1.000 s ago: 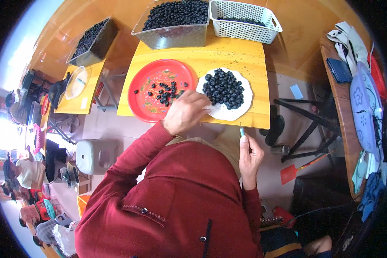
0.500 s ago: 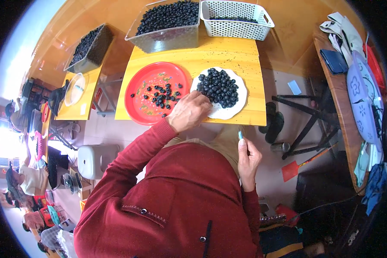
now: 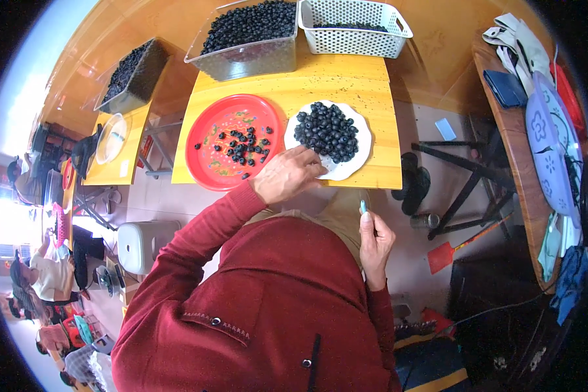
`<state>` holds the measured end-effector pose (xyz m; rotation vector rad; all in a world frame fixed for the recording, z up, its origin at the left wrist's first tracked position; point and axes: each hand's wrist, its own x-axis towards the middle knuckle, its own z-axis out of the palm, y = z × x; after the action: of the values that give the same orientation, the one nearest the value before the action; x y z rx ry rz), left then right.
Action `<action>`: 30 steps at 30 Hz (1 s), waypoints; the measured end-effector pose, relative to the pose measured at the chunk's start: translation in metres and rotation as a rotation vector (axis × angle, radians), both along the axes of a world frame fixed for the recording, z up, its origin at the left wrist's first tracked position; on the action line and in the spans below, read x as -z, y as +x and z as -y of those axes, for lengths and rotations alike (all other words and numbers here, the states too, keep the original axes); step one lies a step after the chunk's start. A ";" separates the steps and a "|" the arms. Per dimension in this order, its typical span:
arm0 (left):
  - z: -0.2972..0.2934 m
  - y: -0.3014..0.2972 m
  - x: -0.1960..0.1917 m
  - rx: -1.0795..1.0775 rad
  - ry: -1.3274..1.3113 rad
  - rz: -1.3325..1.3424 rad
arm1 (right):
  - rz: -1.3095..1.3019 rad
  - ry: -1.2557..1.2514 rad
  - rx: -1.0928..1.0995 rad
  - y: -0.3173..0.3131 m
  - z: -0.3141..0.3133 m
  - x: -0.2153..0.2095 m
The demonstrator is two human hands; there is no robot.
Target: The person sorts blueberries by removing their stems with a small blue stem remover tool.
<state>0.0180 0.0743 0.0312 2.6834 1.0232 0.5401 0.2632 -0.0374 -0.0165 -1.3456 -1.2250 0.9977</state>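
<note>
A heap of blueberries [image 3: 330,130] fills most of a white plate with a wavy rim [image 3: 362,151]. My left hand [image 3: 287,173] is at the plate's near left rim, beside the heap. Its fingers are curled together, and whatever may be in them is hidden. Left of it lies a round red tray [image 3: 199,163] with a printed pattern, where loose blueberries [image 3: 242,147] are scattered. My right hand [image 3: 377,245] is closed below the table's near edge. Between its thumb and fingers it grips a small thin tool with a light blue end [image 3: 363,206].
A clear bin [image 3: 248,62] full of blueberries and a white perforated basket [image 3: 353,44] stand at the back of the yellow table [image 3: 281,85]. Another filled bin [image 3: 134,78] is on a side table. A grey stool [image 3: 147,245] stands at left, a dark folding frame [image 3: 470,176] at right.
My left hand has drawn slightly back from the blueberry heap toward the plate's near rim. My right hand keeps its grip on the tool. The whole view has shifted slightly.
</note>
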 end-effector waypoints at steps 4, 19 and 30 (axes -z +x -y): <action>0.002 -0.003 -0.003 0.043 -0.028 -0.021 | -0.015 -0.015 0.006 0.001 0.001 0.002; 0.031 0.004 0.009 -0.184 -0.925 1.144 | -0.072 -0.049 -0.072 -0.009 -0.014 -0.014; 0.037 0.000 0.014 -0.188 -1.155 1.376 | -0.003 0.004 -0.167 -0.027 -0.029 -0.037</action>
<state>0.0182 0.0368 0.0170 0.8224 0.7004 1.0920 0.2358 -0.0079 0.0203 -1.2534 -1.3535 1.1126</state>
